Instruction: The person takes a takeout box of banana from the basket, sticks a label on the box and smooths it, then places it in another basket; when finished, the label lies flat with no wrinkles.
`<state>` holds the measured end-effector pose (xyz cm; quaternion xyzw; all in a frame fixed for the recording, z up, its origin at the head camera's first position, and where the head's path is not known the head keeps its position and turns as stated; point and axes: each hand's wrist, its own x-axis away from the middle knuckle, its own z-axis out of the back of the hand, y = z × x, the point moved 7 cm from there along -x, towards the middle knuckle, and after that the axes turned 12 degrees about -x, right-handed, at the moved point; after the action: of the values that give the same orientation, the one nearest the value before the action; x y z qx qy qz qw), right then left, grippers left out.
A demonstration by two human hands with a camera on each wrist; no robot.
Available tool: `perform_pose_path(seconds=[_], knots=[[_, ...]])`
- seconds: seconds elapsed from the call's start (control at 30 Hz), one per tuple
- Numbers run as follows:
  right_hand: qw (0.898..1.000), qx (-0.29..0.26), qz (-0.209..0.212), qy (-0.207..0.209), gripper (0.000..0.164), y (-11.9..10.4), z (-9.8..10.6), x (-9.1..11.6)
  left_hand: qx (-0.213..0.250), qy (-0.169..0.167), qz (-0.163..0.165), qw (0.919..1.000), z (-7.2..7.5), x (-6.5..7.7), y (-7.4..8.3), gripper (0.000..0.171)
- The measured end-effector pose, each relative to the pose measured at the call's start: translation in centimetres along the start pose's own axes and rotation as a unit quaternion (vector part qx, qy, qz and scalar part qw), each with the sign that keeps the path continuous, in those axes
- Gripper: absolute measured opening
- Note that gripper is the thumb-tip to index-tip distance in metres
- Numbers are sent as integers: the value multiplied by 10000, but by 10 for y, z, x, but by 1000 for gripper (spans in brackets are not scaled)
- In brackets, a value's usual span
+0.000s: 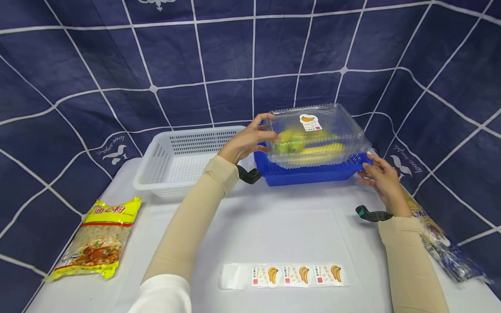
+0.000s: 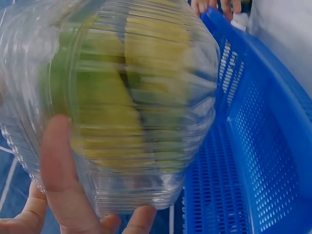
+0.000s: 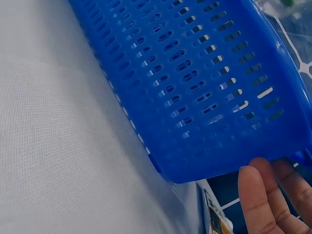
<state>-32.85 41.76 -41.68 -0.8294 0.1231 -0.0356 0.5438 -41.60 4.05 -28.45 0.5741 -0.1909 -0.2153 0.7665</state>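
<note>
A clear plastic clamshell box (image 1: 317, 134) of yellow and green fruit, with a banana label (image 1: 309, 122) on its lid, sits tilted on the rim of a blue basket (image 1: 309, 176). My left hand (image 1: 270, 127) grips the box's left end, fingers over the lid and thumb on the side. In the left wrist view the thumb (image 2: 61, 165) presses the ribbed box wall (image 2: 126, 97) above the blue basket (image 2: 263, 146). My right hand (image 1: 368, 167) touches the basket's right corner with relaxed fingers; the right wrist view has these fingertips (image 3: 256, 200) beside the blue basket (image 3: 195, 83).
An empty white basket (image 1: 184, 161) stands left of the blue one on the white table (image 1: 274, 217). A strip of banana stickers (image 1: 285, 275) lies near the front edge. A yellow food packet (image 1: 98, 239) lies front left, a printed bag (image 1: 442, 243) at the right edge.
</note>
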Motion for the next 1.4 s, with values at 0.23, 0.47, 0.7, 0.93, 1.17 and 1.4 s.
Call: perform_pose_path(seconds=[0.23,0.47,0.7,0.93,1.17,1.4], knots=[[9999,-63,-142,1,26,1,1,0,115,96,141,9998,-5,-20,-5,66],[10000,11,-84,-3,24,2,0,1,33,110,318,9994,-14,-35,-7,70],[10000,-32,-48,10,24,2,-1,1,-141,210,561,9981,-21,-48,-14,75],[9999,87,-69,79,23,1,0,2,-215,385,703,9965,-24,-58,-24,83],[10000,53,-44,22,24,0,-1,3,-184,424,771,9960,-27,-61,-32,81],[10000,51,-10,27,23,-1,-1,2,-224,498,858,9948,-31,-61,-35,80]])
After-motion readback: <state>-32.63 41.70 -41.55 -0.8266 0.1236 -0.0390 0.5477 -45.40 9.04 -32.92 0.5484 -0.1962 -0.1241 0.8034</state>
